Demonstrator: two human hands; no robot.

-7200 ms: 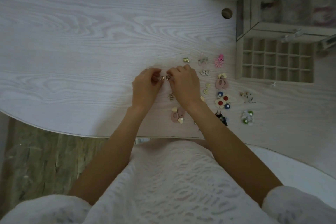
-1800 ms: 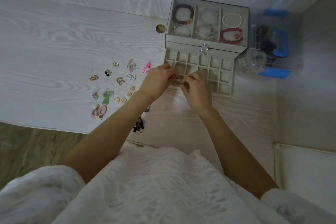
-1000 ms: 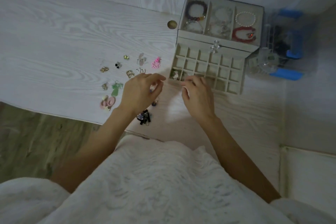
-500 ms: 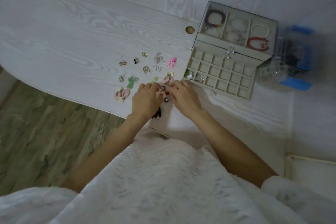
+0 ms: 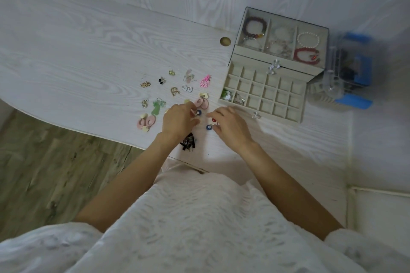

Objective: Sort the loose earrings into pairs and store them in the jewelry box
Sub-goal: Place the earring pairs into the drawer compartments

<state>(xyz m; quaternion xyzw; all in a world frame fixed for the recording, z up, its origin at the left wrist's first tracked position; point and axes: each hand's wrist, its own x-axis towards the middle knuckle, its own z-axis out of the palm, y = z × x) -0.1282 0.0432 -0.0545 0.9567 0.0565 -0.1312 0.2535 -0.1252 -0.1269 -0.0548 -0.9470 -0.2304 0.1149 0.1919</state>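
On the pale wood-grain table (image 5: 88, 51), both hands work at the near edge of a scatter of loose earrings. The left hand (image 5: 178, 121) has its fingertips curled down onto a small round dark-blue earring (image 5: 198, 112); whether it truly pinches it I cannot tell. The right hand (image 5: 230, 125), at 3 o'clock from the left and just beside it, curls its fingers around a matching blue disc with a red bead (image 5: 210, 125), thumb and forefinger closing on it. At 1 o'clock from the hands stands the beige velvet jewelry box (image 5: 310, 73), its gridded drawer pulled out; green-and-white earrings (image 5: 226, 95) lie in its near-left cell. At 10 o'clock from the hands lie a green leaf-shaped earring (image 5: 156, 107) and pink round earrings (image 5: 146, 122); black tasselled earrings (image 5: 188, 142) lie under the left wrist
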